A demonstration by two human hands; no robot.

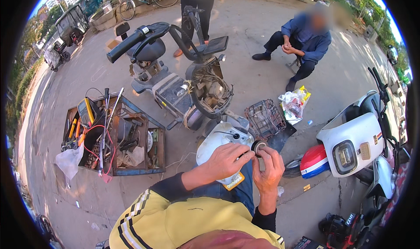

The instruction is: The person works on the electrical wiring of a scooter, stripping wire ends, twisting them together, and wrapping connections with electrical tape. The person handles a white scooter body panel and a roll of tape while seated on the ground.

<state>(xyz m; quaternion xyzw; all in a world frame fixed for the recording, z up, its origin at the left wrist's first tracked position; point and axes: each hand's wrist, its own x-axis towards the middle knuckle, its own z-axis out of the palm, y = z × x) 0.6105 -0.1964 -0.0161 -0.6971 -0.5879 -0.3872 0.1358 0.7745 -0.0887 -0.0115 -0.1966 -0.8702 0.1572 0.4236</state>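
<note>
Close together in front of my body, both hands work on a small round dark part (260, 145) with a paler rim; its exact kind is hard to make out. My left hand (225, 162) reaches in from the left with its fingertips pinched at the part's near left edge. Upright on the right, my right hand (268, 170) grips the part between thumb and fingers. Under my left hand rests a white plastic cover (214, 146) with a dark hole, near my lap. A yellow-edged lamp or reflector (235, 181) shows below it.
A partly dismantled electric scooter (175, 91), its wiring exposed, stands ahead. A metal toolbox (138, 172) sits at left, a wire basket (265, 117) and plastic bag (295, 102) ahead right. A white scooter (354, 144) stands right. One person (308, 41) sits; another (197, 12) stands.
</note>
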